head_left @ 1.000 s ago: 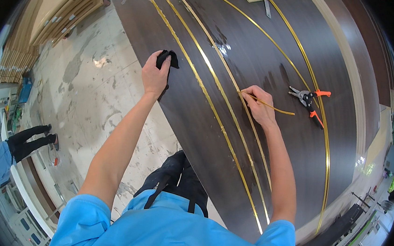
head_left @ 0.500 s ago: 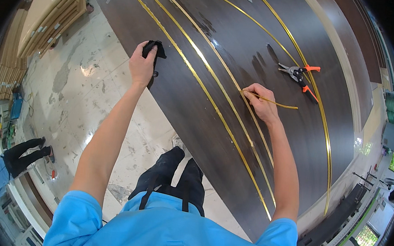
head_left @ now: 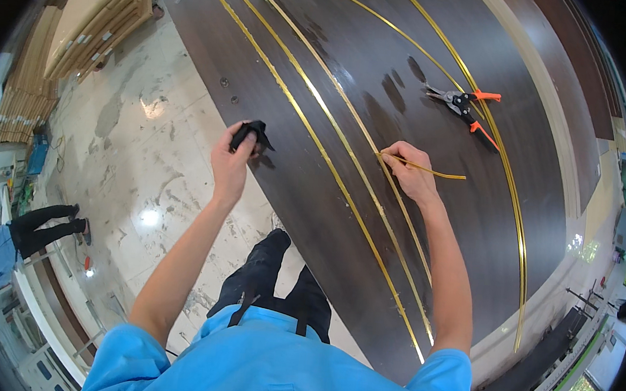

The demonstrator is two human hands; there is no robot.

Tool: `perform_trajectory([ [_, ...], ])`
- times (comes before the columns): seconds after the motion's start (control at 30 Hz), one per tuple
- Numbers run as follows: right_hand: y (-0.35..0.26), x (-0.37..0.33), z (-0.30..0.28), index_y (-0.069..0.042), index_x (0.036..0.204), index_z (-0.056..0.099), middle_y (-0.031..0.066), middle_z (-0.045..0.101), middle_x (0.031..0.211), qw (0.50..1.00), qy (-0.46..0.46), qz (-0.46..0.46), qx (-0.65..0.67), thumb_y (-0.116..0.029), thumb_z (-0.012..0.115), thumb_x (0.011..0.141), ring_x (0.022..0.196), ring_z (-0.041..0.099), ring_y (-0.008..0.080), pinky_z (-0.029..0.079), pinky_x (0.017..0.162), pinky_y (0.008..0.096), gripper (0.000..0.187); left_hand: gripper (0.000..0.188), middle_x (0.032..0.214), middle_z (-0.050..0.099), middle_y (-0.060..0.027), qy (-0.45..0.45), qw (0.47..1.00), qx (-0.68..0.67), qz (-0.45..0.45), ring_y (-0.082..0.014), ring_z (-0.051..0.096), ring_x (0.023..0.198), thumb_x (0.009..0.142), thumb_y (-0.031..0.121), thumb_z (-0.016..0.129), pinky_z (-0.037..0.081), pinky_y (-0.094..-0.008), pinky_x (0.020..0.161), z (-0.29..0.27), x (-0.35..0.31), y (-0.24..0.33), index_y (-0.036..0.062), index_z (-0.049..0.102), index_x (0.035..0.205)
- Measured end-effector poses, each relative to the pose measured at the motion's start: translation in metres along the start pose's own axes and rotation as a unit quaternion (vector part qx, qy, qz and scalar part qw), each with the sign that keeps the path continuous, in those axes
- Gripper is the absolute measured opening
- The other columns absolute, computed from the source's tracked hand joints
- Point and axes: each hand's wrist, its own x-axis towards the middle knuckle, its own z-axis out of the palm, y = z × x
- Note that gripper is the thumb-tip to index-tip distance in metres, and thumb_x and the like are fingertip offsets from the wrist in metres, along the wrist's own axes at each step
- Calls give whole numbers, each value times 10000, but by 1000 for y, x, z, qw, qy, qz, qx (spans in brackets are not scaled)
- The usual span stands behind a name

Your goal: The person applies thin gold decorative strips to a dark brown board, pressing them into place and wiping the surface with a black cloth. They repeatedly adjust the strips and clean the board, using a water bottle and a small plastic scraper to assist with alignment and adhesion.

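Dark board (head_left: 302, 194): by its left edge, left hand (head_left: 229, 164) grips black cloth (head_left: 252, 131); right hand (head_left: 413, 173) pinches thin gold strip (head_left: 446, 175), maybe to steady it

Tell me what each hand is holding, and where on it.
The left hand grips a bunched black cloth; which part cannot be told. The right hand pinches a thin gold strip near its left end.

A black, soft-looking piece (head_left: 250, 136), bunched and folded, is held in the left grip (head_left: 229, 164), at the edge of the dark brown panel (head_left: 318, 226). A thin gold strip (head_left: 438, 172) is pinched in the right grip (head_left: 413, 173); its free end extends rightward, nearly straight. Its pinched end meets a narrow, pale golden line (head_left: 337, 81) running along the panel; whether they are joined, I cannot tell.
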Motion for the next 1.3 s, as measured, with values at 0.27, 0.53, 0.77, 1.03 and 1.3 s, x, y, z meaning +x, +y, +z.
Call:
perform_trajectory([
  [0.27,7,-33,-14,2,982,719,51,659,823,1000,-11,-29,-1,-144,725,994,704,552,117,445,658,307,147,258,1081,719,-21,-3,997,-62,-40,-97,648,898,1059,84,698,542,-259,847,62,-105,-5,-3,686,1301],
  [0.53,18,-66,-26,4,954,700,134,716,889,999,-19,-27,-14,-145,721,970,803,673,272,503,740,374,151,250,1072,710,-21,-28,995,-77,-63,-95,635,905,1065,91,689,536,-265,863,99,-164,-10,-10,684,1294],
  [0.77,28,-99,-33,6,973,708,56,674,844,1000,-13,-3,-17,-155,727,990,724,577,134,454,666,319,163,259,1111,707,-26,-63,992,-63,-91,-97,638,923,1071,105,685,539,-272,877,104,-182,-13,3,681,1309],
  [1.03,-11,-127,-30,-31,977,727,5,669,804,951,62,159,256,-156,744,1012,642,574,63,420,573,233,131,341,1162,698,-22,-168,958,-163,-165,-99,641,974,1082,123,670,533,-268,905,115,-176,-15,2,630,1398],
  [1.3,-91,-139,40,-8,1035,728,-15,671,832,933,188,108,288,-159,734,1041,713,561,28,440,628,213,151,338,1197,695,-13,-237,886,-332,-221,-93,635,1017,1065,33,651,537,-260,936,145,-167,7,-8,641,1401],
])
